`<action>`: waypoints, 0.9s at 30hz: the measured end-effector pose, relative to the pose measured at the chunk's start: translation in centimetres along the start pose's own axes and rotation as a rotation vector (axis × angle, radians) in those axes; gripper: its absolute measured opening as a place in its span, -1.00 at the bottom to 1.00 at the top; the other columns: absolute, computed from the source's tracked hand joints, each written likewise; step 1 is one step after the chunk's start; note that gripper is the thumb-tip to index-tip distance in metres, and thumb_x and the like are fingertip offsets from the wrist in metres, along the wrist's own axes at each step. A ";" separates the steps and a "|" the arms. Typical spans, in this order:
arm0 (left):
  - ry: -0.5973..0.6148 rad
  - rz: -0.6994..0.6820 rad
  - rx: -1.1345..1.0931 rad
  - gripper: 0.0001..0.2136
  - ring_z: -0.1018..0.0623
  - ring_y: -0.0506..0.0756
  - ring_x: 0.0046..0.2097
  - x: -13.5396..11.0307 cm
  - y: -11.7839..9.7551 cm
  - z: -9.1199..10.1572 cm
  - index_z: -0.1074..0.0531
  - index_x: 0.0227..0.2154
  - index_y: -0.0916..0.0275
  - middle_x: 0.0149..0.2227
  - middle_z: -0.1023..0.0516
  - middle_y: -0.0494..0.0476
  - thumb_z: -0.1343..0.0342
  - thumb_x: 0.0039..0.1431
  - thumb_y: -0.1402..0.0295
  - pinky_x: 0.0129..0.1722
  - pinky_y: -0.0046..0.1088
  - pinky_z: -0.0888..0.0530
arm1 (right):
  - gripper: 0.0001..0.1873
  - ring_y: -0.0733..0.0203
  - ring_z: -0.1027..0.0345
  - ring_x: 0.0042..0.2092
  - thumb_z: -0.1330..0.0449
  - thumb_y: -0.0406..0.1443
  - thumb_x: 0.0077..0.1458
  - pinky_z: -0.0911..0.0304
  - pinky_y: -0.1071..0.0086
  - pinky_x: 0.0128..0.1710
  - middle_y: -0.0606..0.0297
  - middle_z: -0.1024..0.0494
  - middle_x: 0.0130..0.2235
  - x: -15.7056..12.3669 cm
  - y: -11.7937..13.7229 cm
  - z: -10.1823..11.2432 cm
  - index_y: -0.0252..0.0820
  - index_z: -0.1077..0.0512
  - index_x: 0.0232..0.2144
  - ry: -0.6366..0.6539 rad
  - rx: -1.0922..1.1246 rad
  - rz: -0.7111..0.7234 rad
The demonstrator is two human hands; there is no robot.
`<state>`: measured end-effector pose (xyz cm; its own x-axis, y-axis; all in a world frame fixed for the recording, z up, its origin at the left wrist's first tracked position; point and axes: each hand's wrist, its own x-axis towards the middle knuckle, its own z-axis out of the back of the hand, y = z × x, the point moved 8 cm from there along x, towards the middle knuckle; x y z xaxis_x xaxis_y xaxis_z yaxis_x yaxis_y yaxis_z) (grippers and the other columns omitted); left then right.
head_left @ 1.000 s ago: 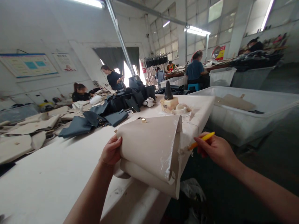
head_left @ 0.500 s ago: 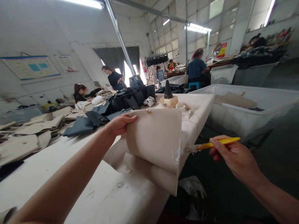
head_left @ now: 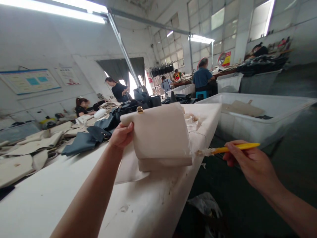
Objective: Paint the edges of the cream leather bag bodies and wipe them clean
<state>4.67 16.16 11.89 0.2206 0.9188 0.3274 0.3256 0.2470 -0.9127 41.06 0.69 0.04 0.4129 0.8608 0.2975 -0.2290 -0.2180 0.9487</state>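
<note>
My left hand (head_left: 122, 135) grips the upper left edge of a folded cream leather bag piece (head_left: 160, 135) with a small gold clasp (head_left: 140, 109) on top. The piece stands on the white worktable (head_left: 61, 188) near its right edge. My right hand (head_left: 250, 163) is closed on a yellow-handled brush (head_left: 229, 148). The brush's pale, glue-coated tip (head_left: 204, 152) points at the right edge of the cream piece, almost touching it.
Grey-blue leather pieces (head_left: 83, 140) and dark bags (head_left: 135, 105) lie further along the table, with cream pieces (head_left: 37, 138) at the left. A large white plastic bin (head_left: 257, 119) stands to the right over a dark floor. Several other people work at tables in the background.
My left hand has moved from the piece's lower left edge to its top and stood the piece more upright. My right hand drew back to the right with the brush.
</note>
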 end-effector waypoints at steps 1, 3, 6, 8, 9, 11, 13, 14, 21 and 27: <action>0.003 0.038 -0.015 -0.77 -0.61 0.14 -0.38 -0.9 1.1 0.3 -0.56 -0.40 0.30 -0.45 -0.62 0.10 -0.37 -0.24 0.47 -0.19 -0.32 -0.55 | -0.50 0.25 -0.35 -0.56 -0.17 0.13 0.03 -0.29 0.47 -0.59 0.27 -0.50 -0.53 0.1 0.0 0.0 -0.20 -0.40 -0.35 0.001 0.000 0.005; 0.017 0.135 -0.040 -0.76 -0.60 0.13 -0.41 -2.7 3.5 1.0 -0.56 -0.42 0.30 -0.46 -0.62 0.10 -0.38 -0.26 0.48 -0.20 -0.31 -0.55 | -0.50 0.26 -0.35 -0.57 -0.17 0.14 0.02 -0.30 0.48 -0.59 0.27 -0.50 -0.54 0.4 0.0 -0.2 -0.20 -0.40 -0.36 0.013 -0.001 0.014; 0.042 0.245 -0.082 -0.77 -0.59 0.10 -0.47 -5.0 6.4 1.9 -0.57 -0.43 0.28 -0.49 -0.61 0.09 -0.39 -0.27 0.45 -0.28 -0.37 -0.56 | -0.50 0.28 -0.34 -0.58 -0.17 0.14 0.02 -0.29 0.50 -0.60 0.28 -0.49 -0.55 1.0 0.0 -0.7 -0.20 -0.38 -0.36 0.047 0.022 0.027; 0.051 0.278 -0.114 -0.79 -0.58 0.08 -0.49 -6.1 7.6 2.5 -0.57 -0.44 0.26 -0.50 -0.61 0.07 -0.39 -0.25 0.45 -0.36 -0.44 -0.55 | -0.50 0.30 -0.32 -0.59 -0.17 0.13 0.02 -0.27 0.51 -0.62 0.29 -0.48 -0.56 1.6 0.0 -1.3 -0.20 -0.37 -0.37 0.091 0.041 0.033; 0.050 0.283 -0.130 -0.80 -0.58 0.07 -0.48 -6.5 7.9 2.8 -0.57 -0.44 0.25 -0.49 -0.61 0.06 -0.38 -0.23 0.45 -0.38 -0.47 -0.55 | -0.50 0.31 -0.31 -0.61 -0.17 0.13 0.02 -0.26 0.51 -0.63 0.30 -0.48 -0.57 1.9 0.0 -1.7 -0.20 -0.37 -0.37 0.113 0.044 0.033; 0.041 0.278 -0.153 -0.79 -0.59 0.06 -0.47 -7.2 8.4 3.2 -0.57 -0.42 0.24 -0.47 -0.62 0.04 -0.38 -0.21 0.44 -0.41 -0.50 -0.54 | -0.50 0.32 -0.30 -0.63 -0.17 0.13 0.02 -0.24 0.52 -0.65 0.31 -0.47 -0.58 2.7 0.1 -2.8 -0.20 -0.36 -0.39 0.158 0.029 0.030; 0.035 0.269 -0.160 -0.77 -0.59 0.06 -0.47 -7.6 8.7 3.3 -0.57 -0.40 0.22 -0.47 -0.63 0.04 -0.40 -0.22 0.41 -0.42 -0.51 -0.54 | -0.51 0.32 -0.30 -0.64 -0.17 0.13 0.02 -0.25 0.52 -0.66 0.30 -0.48 -0.60 3.6 0.1 -4.2 -0.19 -0.37 -0.42 0.220 -0.005 0.020; 0.038 0.268 -0.157 -0.76 -0.59 0.06 -0.48 -7.8 8.8 3.3 -0.57 -0.39 0.22 -0.48 -0.63 0.04 -0.41 -0.22 0.39 -0.43 -0.52 -0.54 | -0.53 0.32 -0.30 -0.64 -0.17 0.12 0.02 -0.25 0.51 -0.66 0.30 -0.48 -0.60 4.0 0.1 -5.1 -0.19 -0.36 -0.46 0.256 -0.025 0.010; 0.029 0.264 -0.140 -0.73 -0.58 0.06 -0.50 -8.4 8.8 3.1 -0.54 -0.37 0.25 -0.49 -0.62 0.06 -0.41 -0.22 0.39 -0.47 -0.52 -0.54 | -0.67 0.33 -0.29 -0.68 -0.20 -0.10 0.10 -0.20 0.54 -0.71 0.35 -0.46 -0.65 8.1 -1.2 -11.0 -0.17 -0.28 -0.54 0.375 -0.108 -0.015; -0.069 0.292 -0.101 -0.74 -0.60 0.13 -0.47 -8.6 8.3 3.3 -0.52 -0.41 0.20 -0.53 -0.60 0.03 -0.39 -0.27 0.41 -0.42 -0.44 -0.56 | -0.68 0.32 -0.33 -0.63 -0.18 -0.10 0.12 -0.23 0.53 -0.66 0.35 -0.47 -0.62 10.9 -1.9 -13.4 -0.18 -0.28 -0.52 0.328 -0.092 0.044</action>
<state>2.46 11.30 0.71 0.2562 0.9660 0.0346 0.3485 -0.0589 -0.9355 34.20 16.65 0.02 0.0987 0.9567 0.2737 -0.3251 -0.2289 0.9175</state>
